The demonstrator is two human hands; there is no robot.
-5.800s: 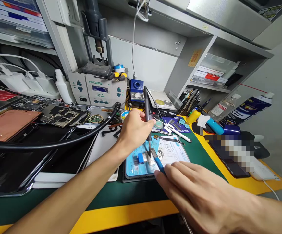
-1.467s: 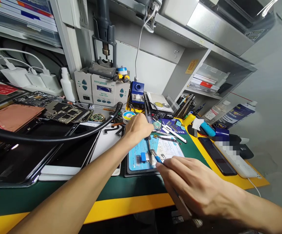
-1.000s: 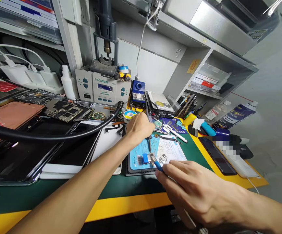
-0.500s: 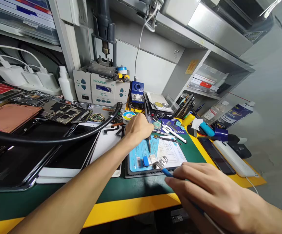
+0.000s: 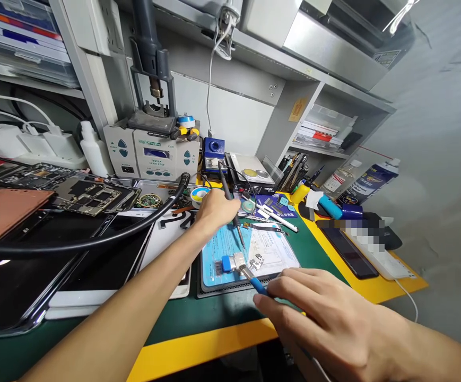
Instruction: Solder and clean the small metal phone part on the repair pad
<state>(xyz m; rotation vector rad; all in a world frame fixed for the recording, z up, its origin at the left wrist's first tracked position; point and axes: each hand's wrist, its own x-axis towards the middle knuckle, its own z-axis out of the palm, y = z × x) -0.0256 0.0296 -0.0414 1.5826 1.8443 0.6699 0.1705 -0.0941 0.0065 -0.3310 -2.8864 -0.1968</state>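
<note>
My left hand [image 5: 218,206] is closed around a soldering iron [image 5: 234,220], whose tip points down at the blue-and-white printed package [image 5: 276,246]. On that package lies a small connector with a blue plastic end [image 5: 226,263] and a silver metal shell [image 5: 238,259]. Fingers of my right hand [image 5: 313,302] pinch a slim blue-handled tool [image 5: 259,285]; its metal front end meets the connector's near side. Just right of the connector sits a small piece of silver metal parts [image 5: 257,261]. A cord runs out below my right hand.
A thick black hose [image 5: 95,245] arches over phones and screens at left. Behind stand a hot air station [image 5: 156,154], a blue iron stand [image 5: 214,151] and a solder spool [image 5: 198,196]. Bottles, a can [image 5: 375,180] and a dark phone [image 5: 347,249] are at right.
The camera view has shifted, so most things appear further left and slightly lower. Both hands keep their grips. The iron's tip appears closer to the connector.
</note>
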